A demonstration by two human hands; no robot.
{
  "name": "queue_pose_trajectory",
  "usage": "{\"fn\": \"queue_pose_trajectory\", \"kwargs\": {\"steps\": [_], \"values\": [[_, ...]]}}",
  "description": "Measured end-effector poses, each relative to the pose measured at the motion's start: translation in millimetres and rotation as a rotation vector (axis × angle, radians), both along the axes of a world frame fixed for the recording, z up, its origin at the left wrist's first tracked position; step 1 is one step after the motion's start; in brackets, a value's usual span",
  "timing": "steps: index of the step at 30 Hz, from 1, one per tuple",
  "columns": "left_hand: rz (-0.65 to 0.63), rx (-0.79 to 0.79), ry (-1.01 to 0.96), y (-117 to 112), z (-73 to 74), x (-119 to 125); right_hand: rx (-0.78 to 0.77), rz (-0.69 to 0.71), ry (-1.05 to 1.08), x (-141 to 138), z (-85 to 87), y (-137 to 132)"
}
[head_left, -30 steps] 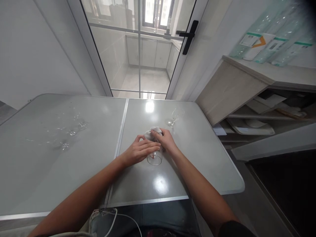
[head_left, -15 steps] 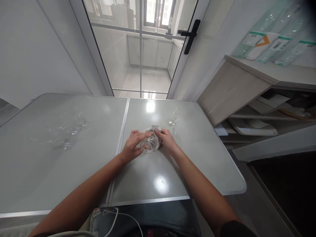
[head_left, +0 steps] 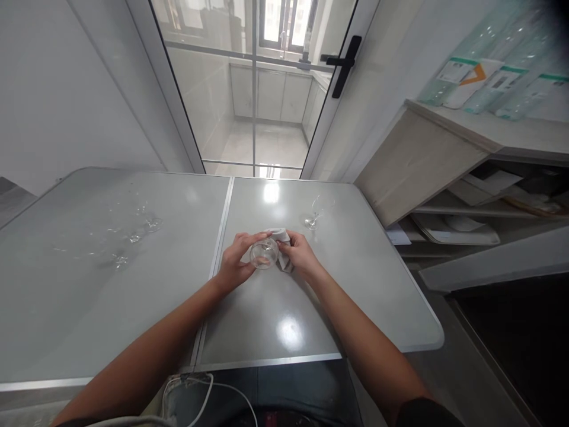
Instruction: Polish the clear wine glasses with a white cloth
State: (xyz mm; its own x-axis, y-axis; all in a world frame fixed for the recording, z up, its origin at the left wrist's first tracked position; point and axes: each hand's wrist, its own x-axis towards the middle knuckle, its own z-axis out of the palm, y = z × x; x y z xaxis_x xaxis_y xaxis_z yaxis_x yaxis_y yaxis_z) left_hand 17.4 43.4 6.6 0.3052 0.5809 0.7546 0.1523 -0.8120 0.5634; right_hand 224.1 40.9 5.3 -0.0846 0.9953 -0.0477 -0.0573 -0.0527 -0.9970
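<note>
My left hand (head_left: 235, 261) grips a clear wine glass (head_left: 264, 254) held on its side above the grey table (head_left: 133, 308), its open mouth turned toward me. My right hand (head_left: 299, 256) is closed on a small white cloth (head_left: 281, 236) pressed against the far side of the glass. Both hands meet just right of the table's centre seam.
Another wine glass (head_left: 316, 212) stands upright beyond my right hand. Several clear glasses (head_left: 133, 231) stand on the table's left half. A glass door (head_left: 253, 89) lies behind the table, and a wooden shelf unit (head_left: 448, 178) with papers stands to the right.
The glass has been lifted and tilted so its mouth faces me more squarely. Both hands moved slightly away from me, the cloth shifting round the glass.
</note>
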Motion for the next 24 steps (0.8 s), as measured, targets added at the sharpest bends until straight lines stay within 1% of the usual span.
{"fn": "queue_pose_trajectory", "kwargs": {"steps": [1,5,6,8,10,11,12,14,16,18,20,21,22,24], "values": [[-0.001,-0.024,-0.007,0,0.3,0,0.002,-0.014,0.003,-1,-1.4,0],[0.019,-0.16,-0.049,-3,2.4,0,0.005,-0.159,-0.03,0,-0.8,0],[0.029,-0.197,-0.076,-4,3.6,1,0.005,-0.163,-0.032,0,0.6,0],[0.037,-0.265,-0.141,-5,6.3,3,-0.007,-0.104,-0.034,0,2.7,0],[0.018,-0.319,-0.19,-6,8.6,5,-0.027,-0.036,-0.056,-2,2.3,0],[0.003,-0.342,-0.206,-6,9.1,6,-0.034,-0.029,-0.075,-3,1.1,-1],[-0.012,-0.362,-0.221,-5,8.9,7,-0.038,-0.044,-0.096,-4,-0.4,-1],[-0.035,-0.402,-0.268,-2,6.7,8,-0.051,-0.117,-0.127,-6,-2.3,-1],[-0.036,-0.444,-0.351,3,3.0,8,-0.049,-0.188,-0.167,-5,0.0,-2],[-0.01,-0.491,-0.442,9,-0.7,7,0.044,-0.258,-0.263,-4,7.7,-4],[0.032,-0.543,-0.489,13,-3.5,4,0.219,-0.301,-0.357,-2,18.0,-7],[0.049,-0.569,-0.493,14,-4.3,3,0.291,-0.276,-0.373,-2,22.8,-9],[0.056,-0.592,-0.487,15,-4.9,3,0.333,-0.21,-0.363,-4,26.4,-11],[0.026,-0.626,-0.462,13,-5.7,3,0.329,-0.003,-0.314,-9,28.8,-15]]}}
